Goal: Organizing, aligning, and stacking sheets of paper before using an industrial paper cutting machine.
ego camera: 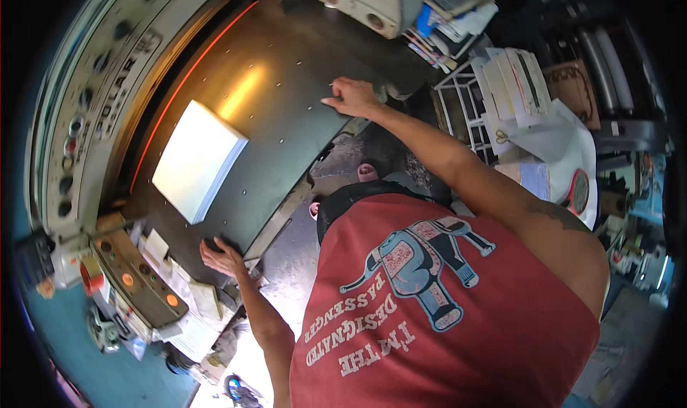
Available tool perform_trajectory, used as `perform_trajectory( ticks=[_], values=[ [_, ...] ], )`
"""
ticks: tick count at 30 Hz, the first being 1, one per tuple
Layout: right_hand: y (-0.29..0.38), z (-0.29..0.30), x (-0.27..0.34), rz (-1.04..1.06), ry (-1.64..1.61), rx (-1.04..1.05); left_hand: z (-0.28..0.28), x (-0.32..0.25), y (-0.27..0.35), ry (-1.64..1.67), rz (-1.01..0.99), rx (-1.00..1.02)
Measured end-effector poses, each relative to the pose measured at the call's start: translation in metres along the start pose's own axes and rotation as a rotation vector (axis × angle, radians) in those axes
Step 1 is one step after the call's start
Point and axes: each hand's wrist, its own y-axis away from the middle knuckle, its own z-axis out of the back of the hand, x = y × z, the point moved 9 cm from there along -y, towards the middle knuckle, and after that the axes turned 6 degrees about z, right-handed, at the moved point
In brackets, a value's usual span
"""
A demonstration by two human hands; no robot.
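Observation:
A neat stack of white paper rests on the dark metal bed of a Polar paper guillotine. My left hand is at the bed's near left corner, fingers spread and holding nothing, apart from the stack. Over the right part of the bed, near its front edge, is my right hand, thumb and forefinger apart and the other fingers curled. Nothing shows in it; whether it touches the bed is unclear. A red light line crosses the bed behind the stack.
The guillotine's front panel with knobs rises at the back. A control box and loose papers flank the bed on the left. Rightward stand a white wire rack, paper stacks, scissors and a round red-rimmed object.

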Motion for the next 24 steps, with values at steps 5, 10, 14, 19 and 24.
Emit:
perform_trajectory(
  ticks=[5, 10, 14, 19, 24],
  values=[
    [0.001, -0.005, -0.014, -0.002, -0.074, 0.036, -0.008, -0.001, 0.0, -0.114, 0.026, 0.022],
    [0.004, 0.006, 0.0, 0.154, -0.136, -0.117, -0.004, -0.005, 0.001, -0.137, 0.014, 0.003],
    [0.003, 0.007, 0.002, 0.156, -0.036, -0.095, -0.009, -0.003, -0.001, -0.158, 0.108, 0.091],
    [0.001, 0.002, 0.0, 0.151, -0.041, -0.07, -0.002, -0.011, -0.001, -0.15, 0.072, 0.037],
    [0.0, -0.002, -0.004, 0.153, 0.003, -0.08, -0.004, -0.01, -0.002, -0.143, 0.081, 0.044]
  ],
)
